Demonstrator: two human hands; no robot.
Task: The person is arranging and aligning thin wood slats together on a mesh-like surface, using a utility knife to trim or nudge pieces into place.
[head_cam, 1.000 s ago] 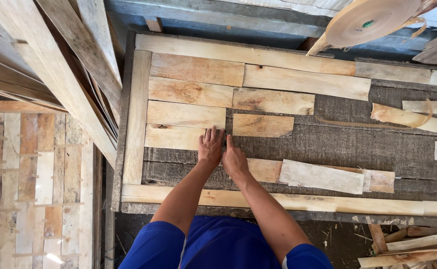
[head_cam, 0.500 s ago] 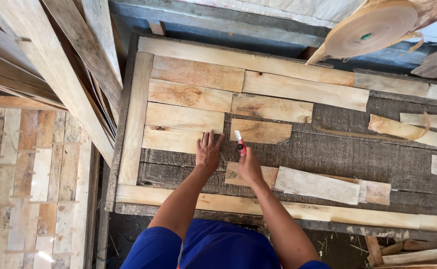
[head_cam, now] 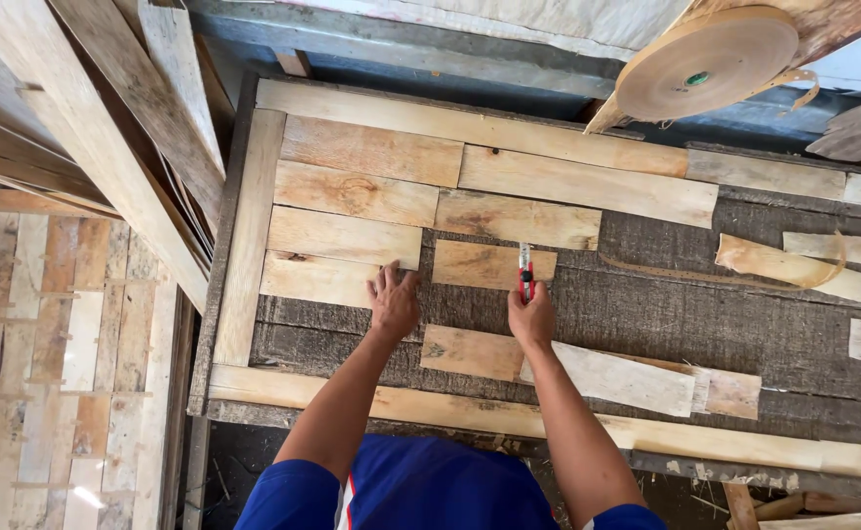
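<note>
1. Since half a second ago the hands have parted; the right hand has slid rightward along the bench, and the left hand has moved up to the stacked strips; a second ago both hands lay together, palms down, on one spot.

2. Head view, the only one: the right hand has its fingers curled shut round a red knife; the blade end points away from the person and lies over the short strip near the middle of the board; whether the tip bites the wood I cannot tell.

3. The left hand lies flat with fingers spread, holding nothing; its fingertips press the lower pale strip at its right end, just beside the short strip.

4. Around them: longer strips sit edge to edge toward the top; a loose piece lies under the right wrist; a tape roll hangs above at the right; spare planks lean at the left.

5. To do this well, I'd judge: keep the left palm bearing down so the strip cannot creep; keep those fingers clear of the blade's line; draw the knife straight with a light, steady pull; let the neighbouring edge guide the cut.
</note>
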